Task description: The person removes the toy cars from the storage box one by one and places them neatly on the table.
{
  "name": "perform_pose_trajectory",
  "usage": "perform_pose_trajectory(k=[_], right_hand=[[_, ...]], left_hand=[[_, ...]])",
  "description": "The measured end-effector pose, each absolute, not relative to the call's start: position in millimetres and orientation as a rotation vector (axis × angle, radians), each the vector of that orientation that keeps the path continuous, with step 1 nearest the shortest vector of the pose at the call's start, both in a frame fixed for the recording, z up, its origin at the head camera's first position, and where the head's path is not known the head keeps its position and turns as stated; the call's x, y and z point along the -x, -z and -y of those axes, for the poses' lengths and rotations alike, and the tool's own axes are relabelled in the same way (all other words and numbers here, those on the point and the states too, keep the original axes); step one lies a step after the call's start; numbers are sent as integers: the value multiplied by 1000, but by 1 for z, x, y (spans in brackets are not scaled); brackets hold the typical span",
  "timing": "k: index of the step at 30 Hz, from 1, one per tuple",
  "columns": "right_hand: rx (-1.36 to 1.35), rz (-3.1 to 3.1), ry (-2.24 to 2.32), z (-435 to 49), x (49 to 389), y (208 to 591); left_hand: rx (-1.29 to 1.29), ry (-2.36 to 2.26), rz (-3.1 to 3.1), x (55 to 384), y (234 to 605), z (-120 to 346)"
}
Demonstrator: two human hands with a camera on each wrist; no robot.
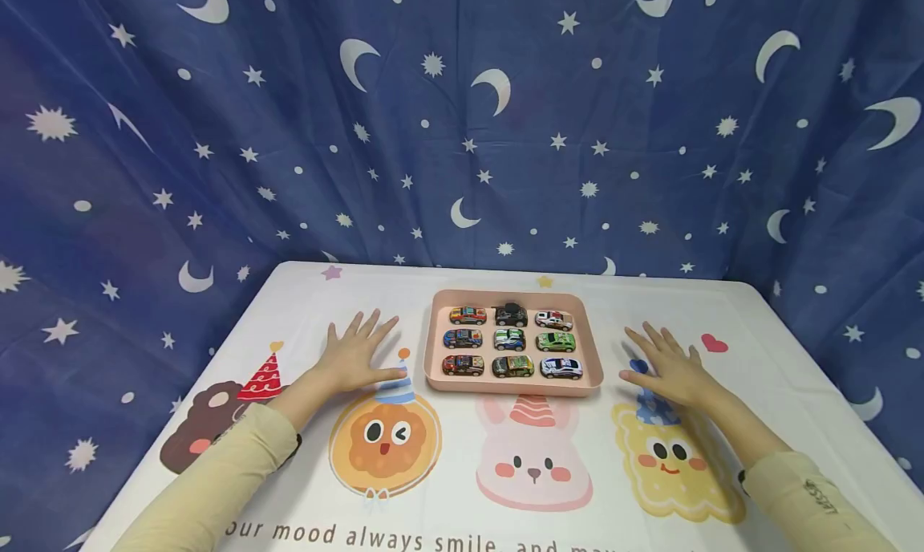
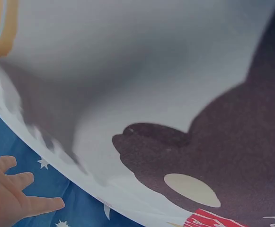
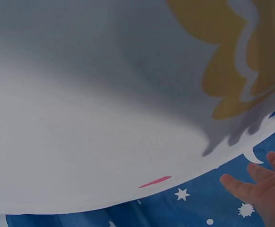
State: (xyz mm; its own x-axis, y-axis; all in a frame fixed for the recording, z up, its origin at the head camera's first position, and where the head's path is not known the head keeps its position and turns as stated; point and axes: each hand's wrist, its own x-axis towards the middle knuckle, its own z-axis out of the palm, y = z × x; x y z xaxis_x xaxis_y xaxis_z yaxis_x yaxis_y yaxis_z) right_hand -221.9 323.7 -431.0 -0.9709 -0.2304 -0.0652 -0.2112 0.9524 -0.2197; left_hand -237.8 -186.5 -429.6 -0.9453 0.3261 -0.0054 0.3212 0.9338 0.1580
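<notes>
A shallow pink tray [image 1: 514,388] holds several small toy cars in three rows of three. Among them are a red and yellow car [image 1: 468,316], a black car with a raised top part [image 1: 511,315], a green car [image 1: 556,342] and a white car [image 1: 561,368]. To the tray's left my left hand [image 1: 354,358] is spread with straight fingers, holding nothing. On the other side my right hand [image 1: 667,369] is likewise spread, apart from the tray. Each wrist view shows part of that side's hand, the left [image 2: 9,194] and the right [image 3: 262,189], with nothing in it.
Under the tray lies a white tablecloth [image 1: 462,480] printed with a bear, a round cookie face, a pink rabbit, a yellow biscuit and lettering. A blue curtain [image 1: 462,135] with moons and stars hangs behind the table's far edge and around its sides.
</notes>
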Motion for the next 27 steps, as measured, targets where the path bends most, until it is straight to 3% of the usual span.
perform_pose_trajectory(k=[27], right_hand=[[482,-3019,369,-324,222,421]], left_hand=[[-679,-361,-3149,239,424,183]])
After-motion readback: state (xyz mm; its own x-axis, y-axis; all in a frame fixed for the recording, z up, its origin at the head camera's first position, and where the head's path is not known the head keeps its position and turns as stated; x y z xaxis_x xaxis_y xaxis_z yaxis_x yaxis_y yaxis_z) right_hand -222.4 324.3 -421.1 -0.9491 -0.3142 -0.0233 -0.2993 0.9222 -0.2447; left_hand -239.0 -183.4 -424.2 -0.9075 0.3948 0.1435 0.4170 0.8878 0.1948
